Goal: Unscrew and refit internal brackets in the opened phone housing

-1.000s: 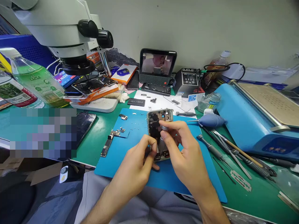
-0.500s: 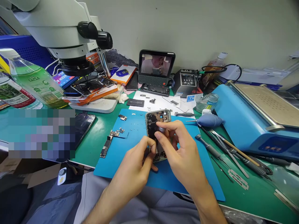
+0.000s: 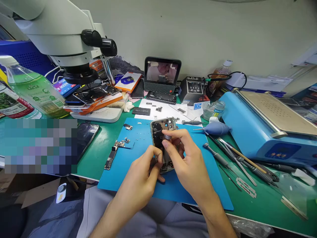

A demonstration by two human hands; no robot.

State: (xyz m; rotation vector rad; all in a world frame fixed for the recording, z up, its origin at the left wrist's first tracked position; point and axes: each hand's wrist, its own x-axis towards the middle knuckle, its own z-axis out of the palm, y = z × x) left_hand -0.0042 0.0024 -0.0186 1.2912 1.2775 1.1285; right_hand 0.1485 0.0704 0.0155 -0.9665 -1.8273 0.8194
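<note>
An opened phone frame [image 3: 160, 132] with its insides exposed lies on a blue work mat [image 3: 138, 145]. My left hand [image 3: 141, 180] pinches the frame's lower left edge between thumb and fingers. My right hand [image 3: 189, 167] grips a small silver-capped screwdriver [image 3: 167, 137], held upright with its tip down inside the frame. A logic board [image 3: 110, 158] and small loose parts [image 3: 123, 142] lie on the mat's left side.
A microscope [image 3: 71, 43] stands at the back left over a stack of phones [image 3: 95, 96]. A small screen [image 3: 162, 74], a blue heating machine [image 3: 262, 125], a blue air blower [image 3: 216, 128], screwdrivers and tweezers [image 3: 237, 158] sit right of the mat. Bottles [image 3: 32, 89] stand at far left.
The view shifted slightly left and down. My right hand with the screwdriver has edged a little toward the frame's upper middle; my left hand keeps its hold.
</note>
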